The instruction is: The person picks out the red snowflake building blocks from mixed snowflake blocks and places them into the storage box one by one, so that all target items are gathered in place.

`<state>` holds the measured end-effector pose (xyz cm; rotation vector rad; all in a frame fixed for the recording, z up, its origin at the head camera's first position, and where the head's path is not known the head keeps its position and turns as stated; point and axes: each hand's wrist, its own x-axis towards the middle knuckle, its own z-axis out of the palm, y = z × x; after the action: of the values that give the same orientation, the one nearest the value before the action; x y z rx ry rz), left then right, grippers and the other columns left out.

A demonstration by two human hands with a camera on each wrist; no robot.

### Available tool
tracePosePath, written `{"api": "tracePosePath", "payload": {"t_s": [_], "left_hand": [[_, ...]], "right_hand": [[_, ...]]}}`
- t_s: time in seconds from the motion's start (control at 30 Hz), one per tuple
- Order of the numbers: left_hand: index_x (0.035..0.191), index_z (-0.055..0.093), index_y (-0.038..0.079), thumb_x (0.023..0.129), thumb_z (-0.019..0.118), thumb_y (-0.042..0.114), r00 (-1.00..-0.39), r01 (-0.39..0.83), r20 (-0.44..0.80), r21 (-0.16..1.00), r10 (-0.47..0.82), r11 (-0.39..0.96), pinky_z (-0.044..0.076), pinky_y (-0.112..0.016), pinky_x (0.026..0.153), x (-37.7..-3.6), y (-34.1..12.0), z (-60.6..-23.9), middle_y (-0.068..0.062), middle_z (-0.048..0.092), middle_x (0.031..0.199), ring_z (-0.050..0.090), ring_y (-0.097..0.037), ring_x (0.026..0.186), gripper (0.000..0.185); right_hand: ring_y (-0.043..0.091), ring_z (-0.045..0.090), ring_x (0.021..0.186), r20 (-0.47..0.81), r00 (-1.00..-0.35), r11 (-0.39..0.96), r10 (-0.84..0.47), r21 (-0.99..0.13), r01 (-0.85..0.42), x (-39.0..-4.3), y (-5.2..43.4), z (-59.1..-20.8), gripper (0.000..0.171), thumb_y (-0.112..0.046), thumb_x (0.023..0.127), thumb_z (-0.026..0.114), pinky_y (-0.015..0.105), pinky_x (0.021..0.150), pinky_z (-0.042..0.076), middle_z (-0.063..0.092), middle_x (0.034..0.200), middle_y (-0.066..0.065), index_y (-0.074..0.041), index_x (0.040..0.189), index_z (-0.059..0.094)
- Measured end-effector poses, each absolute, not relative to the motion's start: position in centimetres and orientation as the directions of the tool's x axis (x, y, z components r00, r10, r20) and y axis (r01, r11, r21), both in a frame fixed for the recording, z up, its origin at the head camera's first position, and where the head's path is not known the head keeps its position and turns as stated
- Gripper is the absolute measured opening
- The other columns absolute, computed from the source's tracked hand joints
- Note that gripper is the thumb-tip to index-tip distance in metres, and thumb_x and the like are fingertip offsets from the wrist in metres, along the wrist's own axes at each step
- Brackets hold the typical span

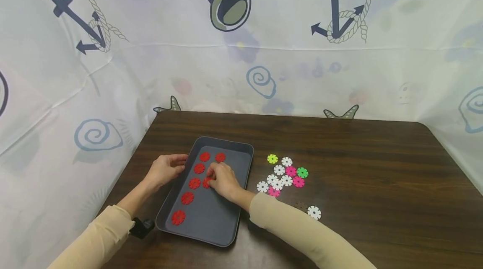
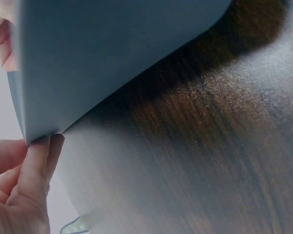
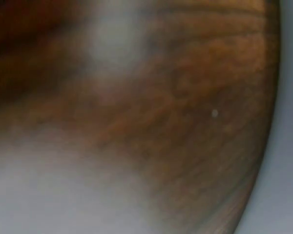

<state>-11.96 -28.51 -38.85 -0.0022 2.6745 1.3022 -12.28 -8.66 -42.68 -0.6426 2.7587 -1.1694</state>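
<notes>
- Step in hand, as I judge it: laying red snowflake discs in rows on the dark grey tray (image 1: 241, 177), lower centre of the head view.
- Right hand (image 1: 222, 180) pinches a red disc (image 1: 206, 183) at the tray's middle, beside a column of red ones.
- Left hand (image 1: 164, 170) grips the tray's left rim, fingers curled.
- Loose white, pink, green and yellow discs (image 1: 284, 175) lie right of the tray.
- Next likely calls for releasing it flat, in line.
</notes>
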Motion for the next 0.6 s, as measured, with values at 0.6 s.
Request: {"api": "tracePosePath", "payload": {"t_s": [0.6], "left_hand": [[0.128, 0.051, -0.009, 0.091, 0.057, 0.002, -0.985, -0.079, -0.158, 0.781, 0.073, 0.620, 0.056, -0.037, 0.079, -11.7, -28.5, -38.8, -0.027, 0.058, 0.124, 0.060, -0.035, 0.108, 0.040]], "right_hand": [[0.005, 0.047, 0.061, 0.084, -0.927, 0.505, -0.366, -0.819, -0.274, -12.6, -7.5, -41.9, 0.012, -0.002, 0.077, 0.074, 0.016, 0.056, 0.041, 0.054, 0.068, -0.001, -0.003, 0.085, 0.066]]}}
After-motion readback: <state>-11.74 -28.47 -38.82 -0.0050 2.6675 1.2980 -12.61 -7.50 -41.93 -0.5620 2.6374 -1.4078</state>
